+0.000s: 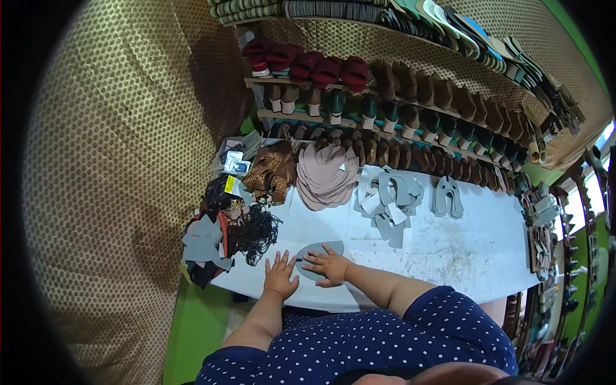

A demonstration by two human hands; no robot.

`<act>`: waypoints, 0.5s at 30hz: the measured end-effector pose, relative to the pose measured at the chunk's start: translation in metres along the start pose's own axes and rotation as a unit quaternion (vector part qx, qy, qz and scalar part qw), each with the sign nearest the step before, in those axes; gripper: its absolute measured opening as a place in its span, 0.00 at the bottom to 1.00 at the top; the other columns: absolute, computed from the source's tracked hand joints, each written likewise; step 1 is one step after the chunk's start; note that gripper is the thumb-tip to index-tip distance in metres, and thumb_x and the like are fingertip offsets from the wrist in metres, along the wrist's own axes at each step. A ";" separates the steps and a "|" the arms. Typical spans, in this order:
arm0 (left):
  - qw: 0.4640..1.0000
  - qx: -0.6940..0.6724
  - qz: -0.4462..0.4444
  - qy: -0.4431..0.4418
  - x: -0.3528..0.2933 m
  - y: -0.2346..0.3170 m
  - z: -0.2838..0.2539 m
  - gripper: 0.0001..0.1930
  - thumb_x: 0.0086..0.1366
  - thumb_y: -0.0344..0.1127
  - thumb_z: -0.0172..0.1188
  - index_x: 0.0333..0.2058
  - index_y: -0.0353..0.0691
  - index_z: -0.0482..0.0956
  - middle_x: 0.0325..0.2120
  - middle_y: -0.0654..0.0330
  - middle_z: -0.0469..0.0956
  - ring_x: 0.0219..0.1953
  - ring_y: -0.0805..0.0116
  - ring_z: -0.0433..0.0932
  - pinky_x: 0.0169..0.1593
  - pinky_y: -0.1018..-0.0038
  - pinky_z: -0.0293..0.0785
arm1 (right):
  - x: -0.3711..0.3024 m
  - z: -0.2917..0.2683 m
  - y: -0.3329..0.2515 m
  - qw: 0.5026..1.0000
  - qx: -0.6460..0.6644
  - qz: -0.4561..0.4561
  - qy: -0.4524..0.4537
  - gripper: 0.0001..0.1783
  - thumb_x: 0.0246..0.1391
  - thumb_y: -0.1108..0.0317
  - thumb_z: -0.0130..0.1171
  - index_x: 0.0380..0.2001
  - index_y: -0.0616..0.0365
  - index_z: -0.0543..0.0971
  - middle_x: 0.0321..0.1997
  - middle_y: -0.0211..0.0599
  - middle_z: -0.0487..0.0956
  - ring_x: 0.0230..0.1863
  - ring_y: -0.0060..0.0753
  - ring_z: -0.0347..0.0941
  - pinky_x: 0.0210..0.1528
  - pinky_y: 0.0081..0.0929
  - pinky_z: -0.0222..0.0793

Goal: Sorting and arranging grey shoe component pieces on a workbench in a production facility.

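Note:
A flat grey shoe-upper piece [332, 246] with a pointed outline lies on the white-covered table near its front edge. My right hand [328, 266] rests flat across it, fingers stretched out, hiding much of its middle. Just left of the piece, my left hand [280, 277] lies on the table with its fingers spread and nothing in it. A small dark strip shows between the two hands, too small to name.
Stacked pink pieces [327, 176], cut grey pieces [393, 199] and a grey pair [447, 197] lie along the table's [487, 237] back. Black stringy material [256, 234] and leopard-print material [269, 173] sit at left. Shelves of shoe lasts [427, 122] and red slippers [328, 70] stand behind.

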State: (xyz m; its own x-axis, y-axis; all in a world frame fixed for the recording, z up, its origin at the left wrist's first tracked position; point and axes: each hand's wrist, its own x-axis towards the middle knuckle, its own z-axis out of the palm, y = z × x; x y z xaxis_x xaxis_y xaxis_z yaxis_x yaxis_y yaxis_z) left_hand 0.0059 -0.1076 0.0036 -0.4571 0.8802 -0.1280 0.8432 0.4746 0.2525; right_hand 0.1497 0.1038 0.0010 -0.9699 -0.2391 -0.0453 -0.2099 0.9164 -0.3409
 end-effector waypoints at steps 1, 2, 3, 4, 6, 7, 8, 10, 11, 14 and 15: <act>1.000 0.000 -0.001 -0.002 0.000 0.001 0.000 0.37 0.62 0.50 0.58 0.70 0.57 0.62 0.74 0.57 0.53 0.76 0.52 0.47 0.74 0.41 0.34 | 0.000 0.001 0.001 1.000 -0.003 0.000 -0.007 0.44 0.55 0.40 0.56 0.74 0.33 0.58 0.80 0.36 0.52 0.80 0.42 0.44 0.76 0.64 0.35; 1.000 0.000 -0.003 -0.005 0.001 0.001 -0.001 0.37 0.62 0.49 0.58 0.70 0.57 0.62 0.74 0.56 0.53 0.76 0.51 0.47 0.74 0.41 0.34 | 0.000 0.003 0.002 1.000 -0.004 0.002 -0.005 0.44 0.55 0.40 0.56 0.74 0.33 0.58 0.80 0.36 0.52 0.80 0.42 0.44 0.76 0.64 0.35; 1.000 0.002 -0.002 -0.005 0.001 0.001 0.000 0.37 0.62 0.49 0.58 0.70 0.57 0.62 0.74 0.56 0.53 0.76 0.51 0.47 0.74 0.41 0.34 | 0.000 0.002 0.001 1.000 0.001 0.001 -0.007 0.44 0.56 0.40 0.56 0.74 0.33 0.58 0.80 0.36 0.52 0.80 0.42 0.43 0.76 0.64 0.34; 1.000 0.002 -0.003 -0.007 0.001 0.001 0.000 0.37 0.62 0.49 0.58 0.70 0.57 0.62 0.74 0.56 0.53 0.76 0.51 0.47 0.74 0.41 0.34 | 0.000 0.002 0.000 1.000 0.007 0.000 -0.008 0.44 0.56 0.40 0.56 0.74 0.33 0.58 0.80 0.36 0.52 0.80 0.42 0.43 0.76 0.64 0.34; 1.000 0.003 -0.004 -0.010 0.001 0.000 0.000 0.37 0.62 0.49 0.58 0.70 0.57 0.62 0.74 0.56 0.53 0.76 0.51 0.47 0.74 0.41 0.35 | -0.001 0.000 0.000 1.000 0.005 0.002 -0.001 0.44 0.56 0.40 0.56 0.74 0.34 0.58 0.80 0.36 0.52 0.81 0.42 0.43 0.76 0.63 0.33; 1.000 0.004 -0.003 -0.006 0.000 0.000 0.000 0.37 0.62 0.49 0.58 0.70 0.57 0.62 0.74 0.56 0.52 0.76 0.51 0.47 0.74 0.41 0.35 | -0.002 -0.001 0.000 1.000 0.004 0.005 0.005 0.44 0.56 0.40 0.56 0.74 0.34 0.58 0.80 0.36 0.52 0.81 0.42 0.43 0.76 0.63 0.33; 1.000 0.005 -0.002 -0.003 0.000 0.000 0.000 0.37 0.62 0.50 0.58 0.70 0.56 0.62 0.74 0.56 0.52 0.76 0.51 0.47 0.74 0.41 0.35 | -0.001 -0.001 -0.001 1.000 0.004 0.005 0.006 0.44 0.56 0.40 0.56 0.74 0.34 0.58 0.80 0.36 0.52 0.81 0.42 0.43 0.76 0.63 0.33; 1.000 0.006 -0.001 -0.005 0.001 0.001 -0.001 0.37 0.62 0.49 0.58 0.70 0.56 0.62 0.74 0.56 0.52 0.76 0.51 0.47 0.74 0.41 0.35 | 0.000 0.000 0.000 1.000 0.008 0.001 -0.008 0.44 0.56 0.40 0.56 0.74 0.35 0.58 0.80 0.37 0.51 0.80 0.43 0.43 0.76 0.64 0.31; 1.000 0.006 -0.001 -0.007 0.001 0.001 -0.001 0.37 0.62 0.49 0.58 0.70 0.56 0.62 0.74 0.56 0.52 0.76 0.51 0.47 0.73 0.41 0.35 | -0.001 0.000 0.001 1.000 0.007 0.001 -0.008 0.44 0.56 0.40 0.56 0.74 0.35 0.58 0.80 0.37 0.51 0.80 0.43 0.43 0.76 0.64 0.31; 1.000 -0.004 0.000 -0.013 0.001 0.003 -0.006 0.37 0.62 0.49 0.58 0.70 0.53 0.62 0.74 0.54 0.53 0.76 0.49 0.46 0.74 0.42 0.33 | 0.000 -0.003 -0.001 1.000 0.016 0.006 -0.001 0.43 0.56 0.41 0.55 0.73 0.36 0.59 0.80 0.37 0.51 0.80 0.44 0.44 0.76 0.65 0.30; 1.000 -0.004 0.000 -0.013 0.000 0.003 -0.006 0.37 0.62 0.49 0.58 0.70 0.53 0.62 0.74 0.54 0.53 0.76 0.49 0.46 0.74 0.42 0.33 | 0.001 -0.002 -0.001 1.000 0.017 0.008 -0.013 0.43 0.56 0.42 0.55 0.73 0.36 0.59 0.80 0.37 0.51 0.80 0.45 0.44 0.76 0.65 0.30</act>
State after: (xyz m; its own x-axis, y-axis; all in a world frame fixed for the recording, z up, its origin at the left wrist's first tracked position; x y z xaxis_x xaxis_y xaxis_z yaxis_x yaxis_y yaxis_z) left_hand 0.0063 -0.1061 0.0103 -0.4487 0.8806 -0.1527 0.8411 0.4738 0.2608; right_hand 0.1490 0.1037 0.0033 -0.9693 -0.2340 -0.0751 -0.1906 0.9087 -0.3715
